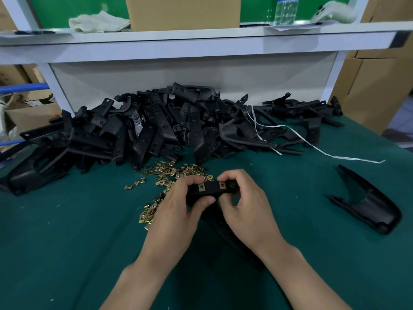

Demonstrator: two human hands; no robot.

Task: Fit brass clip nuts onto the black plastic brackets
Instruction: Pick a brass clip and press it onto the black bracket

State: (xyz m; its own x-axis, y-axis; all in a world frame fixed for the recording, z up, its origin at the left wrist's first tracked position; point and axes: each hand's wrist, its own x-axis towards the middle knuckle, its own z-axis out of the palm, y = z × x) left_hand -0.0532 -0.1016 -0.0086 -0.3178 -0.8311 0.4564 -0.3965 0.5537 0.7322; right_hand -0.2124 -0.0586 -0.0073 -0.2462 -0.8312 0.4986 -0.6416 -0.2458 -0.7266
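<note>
Fingers (194,180) of left hand (176,211) and right hand (245,204) curled round one black bracket (212,190), long axis crosswise between them, two brass clip nuts (201,187) seated. Just beyond left fingers, loose clip nuts (169,171) on the counter (67,242); bracket pile (145,130) farther out.

A dark green tabletop (67,253) spreads under and around the grip (204,201), ending well beyond it at a white back panel (178,79) topped by a white shelf (201,34). On the shelf, straight beyond the grip, stands a cardboard box (183,12), with a pale cloth (98,21) to its left and a clear plastic bottle (286,10) to its right. Brown cartons (375,86) stack far right of the grip; a blue bar (22,88) shows far left.
</note>
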